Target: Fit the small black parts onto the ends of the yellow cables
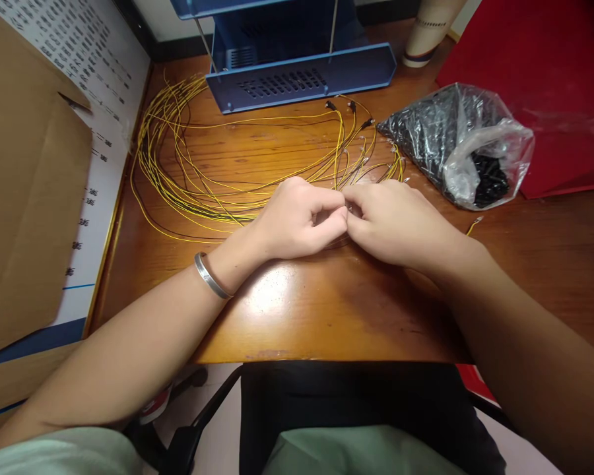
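"What is at the left?"

"A sheet of brown cardboard (pixel 34 178) stands in front of a white printed panel (pixel 111 79) along the left edge of the wooden desk (pixel 287 316). Just inside that edge, yellow and black wires (pixel 151 171) lie in wide loops, running right to the hands. Near the far edge, a blue rack (pixel 297 79) stands behind them."

"And the hands?"

"Over the middle of the desk, the left hand (pixel 301 221), with a silver bangle (pixel 210 276) on its wrist, has thumb and forefinger tips pinched together. The right hand (pixel 396 221) is pinched too, its fingertips meeting the left's. Anything between them is too small or hidden to tell."

"What lies beyond?"

"Behind the hands, some wire ends carry black pieces (pixel 352 107). Further right, a paper cup (pixel 428 33) stands by the far edge; nearer is a clear plastic bag (pixel 465 145) of black parts, against a red bag (pixel 539 99)."
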The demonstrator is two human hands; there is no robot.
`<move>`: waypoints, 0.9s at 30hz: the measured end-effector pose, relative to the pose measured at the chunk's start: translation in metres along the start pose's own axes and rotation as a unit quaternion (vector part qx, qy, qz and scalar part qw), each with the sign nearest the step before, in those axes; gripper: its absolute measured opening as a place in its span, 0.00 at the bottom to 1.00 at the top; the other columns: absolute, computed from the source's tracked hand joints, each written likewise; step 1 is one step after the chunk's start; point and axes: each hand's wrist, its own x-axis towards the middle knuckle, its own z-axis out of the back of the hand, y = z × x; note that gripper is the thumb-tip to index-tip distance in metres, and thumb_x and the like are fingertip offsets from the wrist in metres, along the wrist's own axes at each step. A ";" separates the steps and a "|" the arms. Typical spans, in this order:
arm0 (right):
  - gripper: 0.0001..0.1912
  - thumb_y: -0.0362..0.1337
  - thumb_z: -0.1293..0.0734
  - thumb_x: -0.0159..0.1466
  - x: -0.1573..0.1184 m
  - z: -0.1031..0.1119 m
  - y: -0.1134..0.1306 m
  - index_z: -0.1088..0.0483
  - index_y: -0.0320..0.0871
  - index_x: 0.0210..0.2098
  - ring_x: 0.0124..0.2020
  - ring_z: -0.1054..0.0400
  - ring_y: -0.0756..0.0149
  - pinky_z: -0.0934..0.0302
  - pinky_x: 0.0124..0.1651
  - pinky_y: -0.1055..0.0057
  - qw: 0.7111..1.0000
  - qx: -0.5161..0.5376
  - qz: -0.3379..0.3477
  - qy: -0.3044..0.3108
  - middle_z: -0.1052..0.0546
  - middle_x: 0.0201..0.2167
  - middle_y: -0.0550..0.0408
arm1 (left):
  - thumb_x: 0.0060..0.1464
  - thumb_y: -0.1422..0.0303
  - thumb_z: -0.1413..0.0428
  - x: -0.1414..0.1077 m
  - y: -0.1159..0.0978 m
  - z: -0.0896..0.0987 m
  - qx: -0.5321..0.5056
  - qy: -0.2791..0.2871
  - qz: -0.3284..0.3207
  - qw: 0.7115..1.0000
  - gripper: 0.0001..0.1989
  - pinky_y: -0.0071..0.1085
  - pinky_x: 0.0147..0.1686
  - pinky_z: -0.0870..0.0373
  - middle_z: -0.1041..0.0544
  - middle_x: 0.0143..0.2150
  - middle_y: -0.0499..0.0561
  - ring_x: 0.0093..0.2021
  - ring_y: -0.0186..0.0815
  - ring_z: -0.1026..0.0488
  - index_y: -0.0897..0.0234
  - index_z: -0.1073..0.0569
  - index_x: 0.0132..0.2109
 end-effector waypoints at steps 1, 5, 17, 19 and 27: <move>0.20 0.43 0.45 0.68 0.000 0.000 0.000 0.24 0.42 0.37 0.34 0.28 0.55 0.56 0.31 0.65 1.000 -0.004 0.001 0.004 0.20 0.34 0.44 | 0.57 0.70 0.50 0.000 0.000 0.000 0.002 -0.008 0.001 1.000 0.16 0.27 0.25 0.47 0.39 0.16 0.43 0.19 0.26 0.45 0.65 0.36 0.21; 0.23 0.45 0.47 0.69 -0.001 -0.001 0.001 0.23 0.42 0.41 0.36 0.26 0.52 0.54 0.32 0.65 1.000 -0.018 0.003 0.014 0.19 0.37 0.42 | 0.57 0.70 0.50 0.001 0.000 -0.001 0.004 -0.019 0.007 1.000 0.17 0.27 0.25 0.46 0.39 0.16 0.43 0.19 0.26 0.45 0.64 0.38 0.20; 0.23 0.44 0.46 0.70 -0.001 0.000 0.002 0.22 0.40 0.39 0.36 0.25 0.53 0.47 0.33 0.66 0.999 -0.040 0.002 0.017 0.19 0.35 0.41 | 0.57 0.69 0.51 0.002 -0.001 -0.001 0.012 -0.006 0.018 1.000 0.17 0.28 0.25 0.48 0.41 0.16 0.43 0.19 0.27 0.46 0.63 0.39 0.21; 0.24 0.44 0.46 0.70 -0.002 -0.001 0.002 0.22 0.39 0.39 0.35 0.25 0.53 0.47 0.33 0.65 0.998 -0.054 0.007 0.011 0.19 0.35 0.40 | 0.57 0.69 0.51 0.002 -0.001 -0.001 0.014 -0.005 0.014 1.000 0.17 0.28 0.25 0.49 0.42 0.16 0.43 0.18 0.26 0.47 0.63 0.40 0.21; 0.25 0.44 0.46 0.70 -0.001 -0.003 0.003 0.20 0.38 0.39 0.34 0.26 0.52 0.45 0.33 0.65 0.996 -0.085 0.017 0.008 0.19 0.32 0.39 | 0.57 0.70 0.51 0.001 -0.001 -0.001 0.012 -0.001 0.023 1.000 0.16 0.29 0.25 0.50 0.41 0.16 0.43 0.19 0.27 0.47 0.64 0.38 0.21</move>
